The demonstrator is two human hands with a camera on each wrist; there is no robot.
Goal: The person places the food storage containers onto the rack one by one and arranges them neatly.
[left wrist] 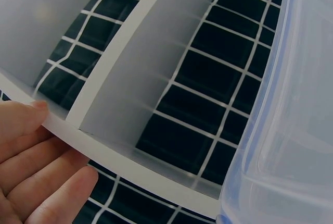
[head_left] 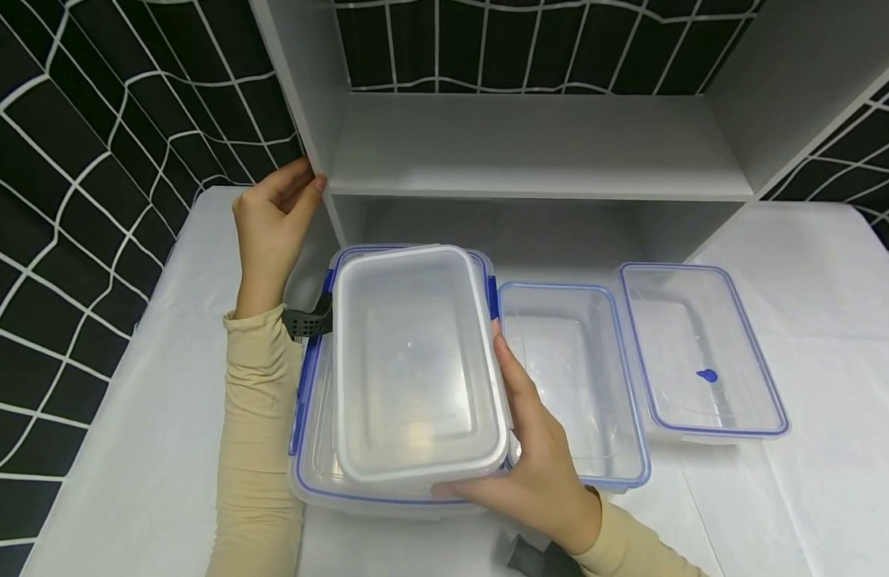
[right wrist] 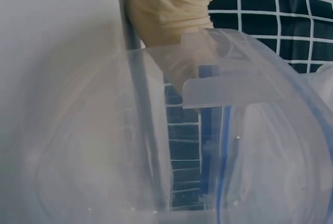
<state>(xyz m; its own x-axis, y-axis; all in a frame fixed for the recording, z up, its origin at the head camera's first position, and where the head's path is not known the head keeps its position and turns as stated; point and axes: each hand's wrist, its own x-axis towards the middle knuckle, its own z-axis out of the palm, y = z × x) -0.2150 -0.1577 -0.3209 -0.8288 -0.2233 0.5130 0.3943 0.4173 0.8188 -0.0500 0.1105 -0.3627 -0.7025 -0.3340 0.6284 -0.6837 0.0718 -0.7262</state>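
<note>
My left hand [head_left: 272, 232] grips the front edge of the white shelf unit's left side panel [head_left: 294, 96]. In the left wrist view its thumb lies on one side of that edge and the fingers [left wrist: 57, 195] on the other. My right hand [head_left: 534, 477] holds the near right corner of a clear food container with a white-rimmed lid [head_left: 411, 353]. This container overlaps a larger blue-rimmed container [head_left: 316, 457] beneath it. In the right wrist view clear plastic [right wrist: 93, 151] fills much of the frame, and the right hand is out of sight.
Two more blue-rimmed clear containers, one in the middle [head_left: 574, 385] and one at right [head_left: 689, 353], stand on the white-covered table [head_left: 841, 481]. Behind them is the shelf board [head_left: 538, 152]. A dark cloth with white grid lines [head_left: 69, 240] hangs around the sides and back.
</note>
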